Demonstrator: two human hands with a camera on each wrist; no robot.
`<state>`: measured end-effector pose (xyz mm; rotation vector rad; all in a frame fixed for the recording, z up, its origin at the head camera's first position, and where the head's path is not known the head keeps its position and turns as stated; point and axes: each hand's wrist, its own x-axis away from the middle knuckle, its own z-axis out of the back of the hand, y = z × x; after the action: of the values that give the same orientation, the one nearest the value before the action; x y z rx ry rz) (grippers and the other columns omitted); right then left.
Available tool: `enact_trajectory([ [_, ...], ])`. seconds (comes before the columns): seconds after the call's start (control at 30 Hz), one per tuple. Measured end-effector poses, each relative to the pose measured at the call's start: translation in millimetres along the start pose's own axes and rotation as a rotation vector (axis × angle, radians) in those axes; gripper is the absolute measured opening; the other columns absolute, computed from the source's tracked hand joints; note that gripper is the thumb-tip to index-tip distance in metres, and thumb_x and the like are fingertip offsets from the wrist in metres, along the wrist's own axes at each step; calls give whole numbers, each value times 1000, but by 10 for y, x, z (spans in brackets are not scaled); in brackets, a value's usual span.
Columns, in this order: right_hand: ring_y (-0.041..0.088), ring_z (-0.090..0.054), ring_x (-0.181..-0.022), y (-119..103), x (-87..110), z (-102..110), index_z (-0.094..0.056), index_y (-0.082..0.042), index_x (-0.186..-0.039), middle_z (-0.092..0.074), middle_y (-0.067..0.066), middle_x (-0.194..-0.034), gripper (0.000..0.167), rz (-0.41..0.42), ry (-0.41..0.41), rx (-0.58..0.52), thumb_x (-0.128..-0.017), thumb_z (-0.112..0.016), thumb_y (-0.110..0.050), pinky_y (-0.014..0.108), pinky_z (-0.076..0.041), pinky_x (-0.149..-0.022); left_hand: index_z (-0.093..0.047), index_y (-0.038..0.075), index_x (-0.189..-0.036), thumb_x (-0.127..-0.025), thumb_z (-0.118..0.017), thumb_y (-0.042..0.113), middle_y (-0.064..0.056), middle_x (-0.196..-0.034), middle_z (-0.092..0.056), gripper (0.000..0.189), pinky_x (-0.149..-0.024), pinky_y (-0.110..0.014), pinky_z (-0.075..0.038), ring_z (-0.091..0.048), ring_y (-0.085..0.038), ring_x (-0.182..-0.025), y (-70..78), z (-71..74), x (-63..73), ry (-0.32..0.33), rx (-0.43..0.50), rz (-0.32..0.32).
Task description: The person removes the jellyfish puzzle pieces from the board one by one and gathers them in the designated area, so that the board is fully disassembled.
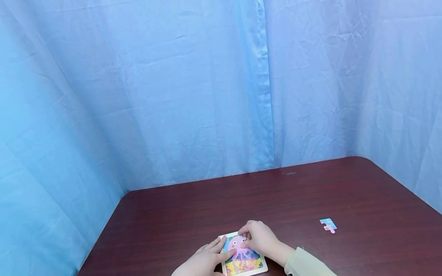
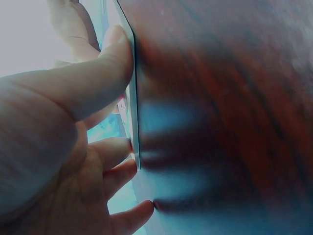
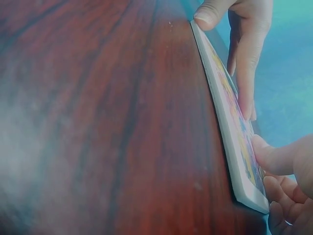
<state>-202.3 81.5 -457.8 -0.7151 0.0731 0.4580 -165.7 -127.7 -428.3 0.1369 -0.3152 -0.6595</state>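
A small jigsaw board (image 1: pixel 256 273) with a pale frame and a pink octopus picture lies near the table's front edge. My left hand (image 1: pixel 206 257) rests along its left side, fingers stretched, a fingertip on the picture. In the left wrist view, the left thumb (image 2: pixel 115 54) lies at the frame's edge. Over the upper right of the picture, my right hand (image 1: pixel 260 239) pinches a puzzle piece (image 1: pixel 243 239) between thumb and curled fingers, mostly hidden by them. The right wrist view shows the right thumb (image 3: pixel 266 154) against the picture's surface, near the frame's corner.
One loose puzzle piece (image 1: pixel 328 225), blue and pink, lies on the dark red-brown table (image 1: pixel 193 214) to the right of the board. Blue curtains (image 1: pixel 193 96) hang behind the table and along both sides.
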Motion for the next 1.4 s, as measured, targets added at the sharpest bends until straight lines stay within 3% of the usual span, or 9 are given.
enact_trajectory([
  [0.3,-1,-43,-60,32,5,-14,-73,-7,-85,-51,-7,-70,21,5,6,-17,-66,-82,-7,20,-38,-56,-44,33,-142,-81,-67,49,-11,-152,-35,67,-103,-42,-40,-32,-26,-140,-10,-14,-9,7,-7,-17],
  [0.67,2,-43,-64,6,-18,31,-64,-14,-83,-49,-7,-76,24,-3,-32,-40,-68,-81,-6,21,-38,-59,-44,33,-142,-80,-67,48,-11,-152,-34,67,-104,-41,-39,-32,-26,-140,20,14,-10,-1,-17,2],
  [0.93,2,-43,-63,11,-21,11,-61,-16,-82,-51,-9,-72,27,-9,-18,-86,-67,-80,-3,20,-36,-58,-44,33,-142,-80,-65,49,-10,-152,-33,67,-106,-40,-37,-30,-25,-141,25,35,9,-7,3,8],
  [1.4,0,-51,-67,-33,24,6,-60,-17,-78,-52,-11,-75,26,136,80,-47,-70,-76,1,19,-44,-61,-45,31,-141,-80,-67,48,-11,-152,-34,67,-104,-43,-39,-32,-26,-140,8,-19,19,18,11,2],
])
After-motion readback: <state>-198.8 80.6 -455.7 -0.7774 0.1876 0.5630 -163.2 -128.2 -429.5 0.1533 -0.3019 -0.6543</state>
